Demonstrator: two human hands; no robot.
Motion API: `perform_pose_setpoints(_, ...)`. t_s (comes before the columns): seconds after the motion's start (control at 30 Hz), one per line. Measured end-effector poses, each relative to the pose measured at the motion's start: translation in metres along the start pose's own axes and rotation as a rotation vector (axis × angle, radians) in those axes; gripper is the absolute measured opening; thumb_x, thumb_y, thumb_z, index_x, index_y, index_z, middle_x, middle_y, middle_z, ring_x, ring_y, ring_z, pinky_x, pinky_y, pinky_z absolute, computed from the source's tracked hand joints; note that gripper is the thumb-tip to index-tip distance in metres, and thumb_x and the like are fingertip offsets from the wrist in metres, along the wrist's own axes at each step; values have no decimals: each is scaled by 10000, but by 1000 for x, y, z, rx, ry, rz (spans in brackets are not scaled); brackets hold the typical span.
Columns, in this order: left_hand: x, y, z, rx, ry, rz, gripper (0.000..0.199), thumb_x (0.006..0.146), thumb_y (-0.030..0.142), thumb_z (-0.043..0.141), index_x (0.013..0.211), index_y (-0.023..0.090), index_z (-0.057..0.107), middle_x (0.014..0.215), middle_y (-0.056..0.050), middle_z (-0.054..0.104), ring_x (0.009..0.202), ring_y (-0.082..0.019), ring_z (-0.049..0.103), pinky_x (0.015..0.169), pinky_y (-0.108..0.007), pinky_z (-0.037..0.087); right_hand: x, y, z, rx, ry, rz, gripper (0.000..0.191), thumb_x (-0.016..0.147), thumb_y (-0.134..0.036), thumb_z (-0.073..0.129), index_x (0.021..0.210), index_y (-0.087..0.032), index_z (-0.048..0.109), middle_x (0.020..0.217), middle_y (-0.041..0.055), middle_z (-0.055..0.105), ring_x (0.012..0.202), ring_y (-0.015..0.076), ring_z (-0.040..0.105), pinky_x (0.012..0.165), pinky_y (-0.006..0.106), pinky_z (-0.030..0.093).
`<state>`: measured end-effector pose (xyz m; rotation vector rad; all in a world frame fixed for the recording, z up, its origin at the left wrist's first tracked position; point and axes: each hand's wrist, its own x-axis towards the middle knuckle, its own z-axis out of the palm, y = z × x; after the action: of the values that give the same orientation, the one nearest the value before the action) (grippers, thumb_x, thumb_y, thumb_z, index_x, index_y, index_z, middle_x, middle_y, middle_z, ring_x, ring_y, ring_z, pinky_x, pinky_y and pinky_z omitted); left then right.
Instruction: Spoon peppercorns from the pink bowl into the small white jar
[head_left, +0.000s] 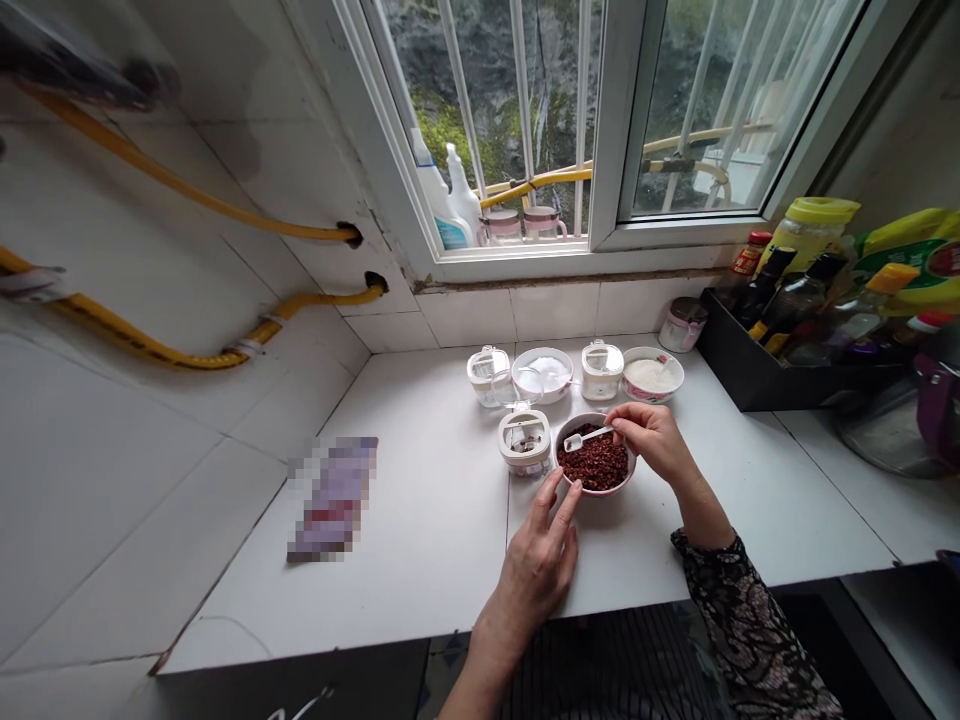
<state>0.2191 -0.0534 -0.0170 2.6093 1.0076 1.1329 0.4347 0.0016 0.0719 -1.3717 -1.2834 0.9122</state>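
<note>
My right hand [656, 440] pinches the handle of a small white spoon [576, 441], its scoop lying over the dark red-brown peppercorn-like spice that fills a bowl [598, 492]. Against the near left rim of this bowl rest the fingertips of my left hand [544, 545], fingers apart and holding nothing. Just left of the bowl stands a seasoning jar [524, 443] with a cream rim and a few dark bits showing inside. Behind are two more such jars, one on the left [488, 376] and one on the right [602, 370].
A bowl of white powder [543, 374] and a bowl of pale grains [654, 375] sit toward the wall. A black box of bottles [780, 378] occupies the right. On the left lies a blurred purple packet [334, 500]. The counter's front edge [337, 648] is close.
</note>
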Motion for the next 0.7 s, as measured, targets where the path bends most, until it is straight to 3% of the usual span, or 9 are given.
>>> perform_pose_setpoints(0.1, 0, 0, 0, 3, 0, 0, 731, 955, 36, 459, 1616, 221, 208, 1577, -194, 385, 1427, -289, 477, 1049, -412, 563, 1, -2, 3, 77, -1, 8, 227, 709, -387, 627, 731, -167, 683, 533, -5, 599, 425, 103, 430, 432, 248, 352)
perform_pose_setpoints(0.2, 0, 0, -1, 14, -3, 1, 747, 954, 39, 452, 1623, 230, 180, 1606, -188, 346, 1414, -290, 493, 1037, -409, 572, -1, -5, 16, 68, 47, -94, 241, 793, -393, 622, 815, -166, 700, 586, 10, 632, 442, 115, 473, 433, 252, 396)
perform_pose_setpoints(0.3, 0, 0, -1, 19, -2, 7, 757, 952, 39, 447, 1627, 231, 163, 1615, -184, 334, 1419, -293, 485, 1042, -417, 570, -8, -7, 32, -91, 135, -343, 198, 908, -310, 559, 903, -184, 712, 736, 56, 706, 620, 172, 625, 600, 303, 530)
perform_pose_setpoints(0.37, 0, -1, 0, 17, 8, 13, 759, 951, 38, 444, 1627, 231, 160, 1610, -185, 340, 1423, -296, 481, 1041, -420, 571, -12, -7, 41, -259, 100, -546, 215, 950, -244, 506, 934, -202, 716, 838, 86, 737, 755, 205, 674, 722, 342, 557)
perform_pose_setpoints(0.47, -1, -1, 1, 9, 19, 21, 763, 949, 41, 447, 1628, 229, 155, 1605, -192, 339, 1423, -302, 480, 1036, -424, 575, -16, -6, 46, -437, -3, -760, 277, 959, -172, 444, 977, -209, 719, 885, 106, 748, 813, 223, 688, 773, 367, 555)
perform_pose_setpoints(0.57, -1, -1, 1, 5, 9, 14, 763, 946, 32, 445, 1626, 233, 165, 1606, -189, 335, 1432, -299, 468, 1047, -429, 568, -17, -6, 41, -428, 35, -771, 263, 969, -176, 453, 972, -208, 714, 863, 94, 748, 795, 216, 693, 763, 353, 553)
perform_pose_setpoints(0.7, -1, 0, 0, -1, -3, 6, 755, 943, 24, 448, 1622, 227, 185, 1611, -186, 333, 1434, -292, 467, 1061, -423, 558, -13, -6, 23, -317, 161, -569, 194, 945, -237, 529, 895, -205, 714, 824, 70, 744, 737, 204, 681, 712, 329, 547)
